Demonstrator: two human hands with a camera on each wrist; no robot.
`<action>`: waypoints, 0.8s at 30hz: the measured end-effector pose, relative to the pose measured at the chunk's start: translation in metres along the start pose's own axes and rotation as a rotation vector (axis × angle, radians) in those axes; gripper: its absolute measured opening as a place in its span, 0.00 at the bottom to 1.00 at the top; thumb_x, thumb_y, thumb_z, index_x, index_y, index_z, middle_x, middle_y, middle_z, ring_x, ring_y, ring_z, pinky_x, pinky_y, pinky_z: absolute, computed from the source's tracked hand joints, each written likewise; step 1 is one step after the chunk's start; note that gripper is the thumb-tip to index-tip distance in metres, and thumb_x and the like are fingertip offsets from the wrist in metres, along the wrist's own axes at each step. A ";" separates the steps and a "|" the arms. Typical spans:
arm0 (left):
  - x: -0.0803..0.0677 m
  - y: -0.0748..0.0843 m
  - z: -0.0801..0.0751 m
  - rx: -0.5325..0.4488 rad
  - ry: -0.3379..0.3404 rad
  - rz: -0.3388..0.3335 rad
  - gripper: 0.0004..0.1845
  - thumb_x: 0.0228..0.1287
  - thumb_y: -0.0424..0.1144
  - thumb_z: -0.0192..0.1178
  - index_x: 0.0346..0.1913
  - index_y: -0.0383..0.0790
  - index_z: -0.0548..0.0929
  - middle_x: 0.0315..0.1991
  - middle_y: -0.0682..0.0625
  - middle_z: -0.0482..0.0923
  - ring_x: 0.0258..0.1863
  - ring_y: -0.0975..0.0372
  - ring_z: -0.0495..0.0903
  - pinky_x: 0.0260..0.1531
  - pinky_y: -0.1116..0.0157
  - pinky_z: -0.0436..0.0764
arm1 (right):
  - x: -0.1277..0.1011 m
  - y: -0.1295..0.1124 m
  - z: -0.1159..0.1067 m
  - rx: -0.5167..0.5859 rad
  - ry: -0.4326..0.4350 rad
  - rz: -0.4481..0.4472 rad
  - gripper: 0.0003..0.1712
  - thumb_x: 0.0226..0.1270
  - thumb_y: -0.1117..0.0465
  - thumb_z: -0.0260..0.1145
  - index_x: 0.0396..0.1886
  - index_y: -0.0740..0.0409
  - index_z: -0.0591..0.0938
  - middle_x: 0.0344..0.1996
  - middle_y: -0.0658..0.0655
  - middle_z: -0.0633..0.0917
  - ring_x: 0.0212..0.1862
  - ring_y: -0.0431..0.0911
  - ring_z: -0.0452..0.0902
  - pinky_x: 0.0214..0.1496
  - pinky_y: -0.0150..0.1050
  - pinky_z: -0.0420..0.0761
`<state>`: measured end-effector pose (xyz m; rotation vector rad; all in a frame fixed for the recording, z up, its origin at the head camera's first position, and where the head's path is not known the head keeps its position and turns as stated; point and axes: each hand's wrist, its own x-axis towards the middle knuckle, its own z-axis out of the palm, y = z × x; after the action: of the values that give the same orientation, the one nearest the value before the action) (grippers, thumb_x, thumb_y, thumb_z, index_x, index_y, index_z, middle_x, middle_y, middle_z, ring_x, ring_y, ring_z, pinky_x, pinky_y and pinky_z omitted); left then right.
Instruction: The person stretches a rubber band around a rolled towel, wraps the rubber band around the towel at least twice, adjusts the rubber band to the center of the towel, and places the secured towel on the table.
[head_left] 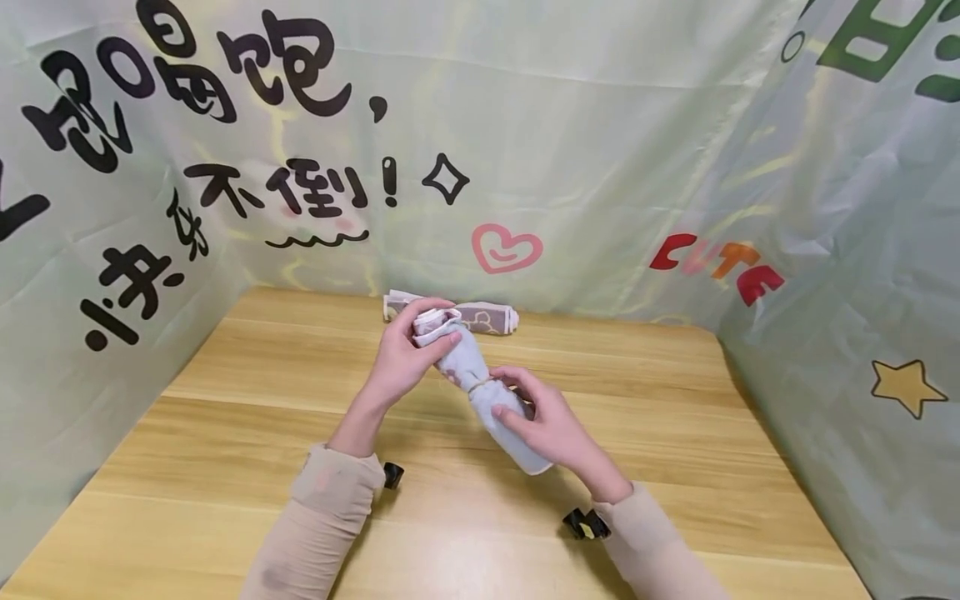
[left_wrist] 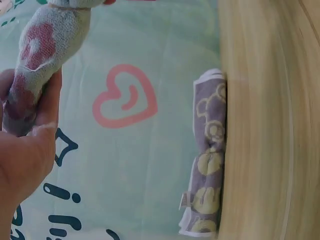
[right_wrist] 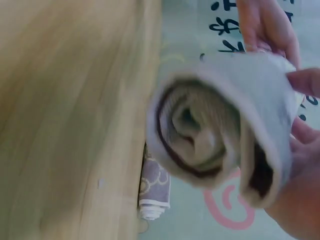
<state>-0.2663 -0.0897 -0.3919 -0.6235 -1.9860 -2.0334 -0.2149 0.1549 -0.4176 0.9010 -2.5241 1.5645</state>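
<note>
From the head view, both hands hold a rolled pale towel (head_left: 480, 385) above the middle of the wooden table (head_left: 225, 467). The left hand (head_left: 408, 354) has its grip curled round the upper, far end of the roll; the right hand (head_left: 543, 425) wraps the lower, near end. A thin band circles the roll between the two hands. Behind them, a second rolled towel (head_left: 480, 315), grey with yellow figures, lies along the far edge of the table, touching the printed fabric backdrop (head_left: 600, 150). Bare table lies open to the left, to the right and in front of the hands.

The left wrist view shows the left hand (left_wrist: 25, 150) pinching the pale towel (left_wrist: 42, 50), which bears pink blotches. The grey towel (left_wrist: 207, 155) sits against the table's edge (left_wrist: 260, 125).

The right wrist view looks into the spiral end of the pale towel (right_wrist: 215, 130), with the right hand's fingers (right_wrist: 302, 82) curled round it. The grey towel (right_wrist: 155, 187) shows beyond.
</note>
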 end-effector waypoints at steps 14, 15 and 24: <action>-0.002 -0.002 0.018 0.066 0.256 -0.049 0.16 0.63 0.28 0.70 0.54 0.35 0.83 0.46 0.40 0.84 0.38 0.59 0.82 0.31 0.69 0.85 | 0.000 0.002 0.021 -0.612 0.295 -0.408 0.30 0.58 0.57 0.80 0.60 0.50 0.80 0.54 0.55 0.82 0.32 0.48 0.84 0.24 0.43 0.83; -0.002 -0.002 0.019 0.067 0.256 -0.048 0.16 0.63 0.28 0.70 0.54 0.35 0.83 0.46 0.40 0.84 0.38 0.59 0.82 0.31 0.69 0.85 | 0.000 0.002 0.021 -0.611 0.293 -0.405 0.29 0.58 0.57 0.80 0.60 0.50 0.81 0.54 0.55 0.82 0.32 0.48 0.83 0.24 0.43 0.83; -0.003 -0.003 0.025 0.115 0.251 -0.035 0.13 0.63 0.27 0.70 0.49 0.36 0.86 0.48 0.44 0.84 0.41 0.60 0.82 0.37 0.71 0.83 | 0.000 0.005 0.024 -0.641 0.279 -0.403 0.27 0.55 0.62 0.78 0.56 0.51 0.82 0.48 0.57 0.83 0.31 0.47 0.83 0.24 0.42 0.83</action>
<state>-0.2616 -0.0650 -0.3965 -0.2947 -1.9584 -1.8933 -0.2110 0.1370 -0.4339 0.9265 -2.2257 0.6466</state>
